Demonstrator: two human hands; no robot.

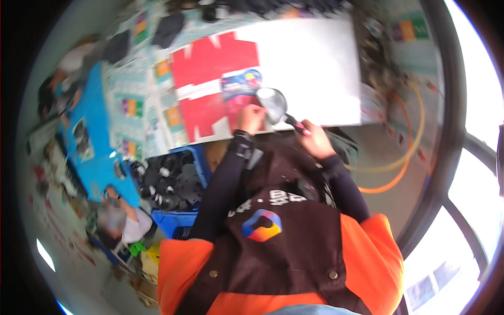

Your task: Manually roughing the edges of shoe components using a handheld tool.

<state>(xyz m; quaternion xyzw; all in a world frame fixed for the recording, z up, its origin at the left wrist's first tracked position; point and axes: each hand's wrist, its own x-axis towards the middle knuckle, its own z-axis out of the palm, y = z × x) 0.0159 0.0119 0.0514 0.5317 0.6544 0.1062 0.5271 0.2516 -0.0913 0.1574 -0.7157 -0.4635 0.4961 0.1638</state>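
My right hand [315, 137] grips the black handle of a small pan-like tool [271, 98] with a round grey head, tilted over the near edge of the white board. Blur hides the finer detail of the head. My left hand [251, 118] is closed, fingers curled, just left of the round head; whatever it may be pinching is hidden. Right above that hand lies a colourful printed package [241, 81], blue with bright patches at the top and pinkish red lower down.
A red cut-out sheet [202, 60] lies on the white board [315, 58]. To the left are printed sheets, a blue table [94, 142] and a blue crate [199, 163] of dark parts. Orange and yellow hoses [407, 163] curve at right. Other people sit at far left.
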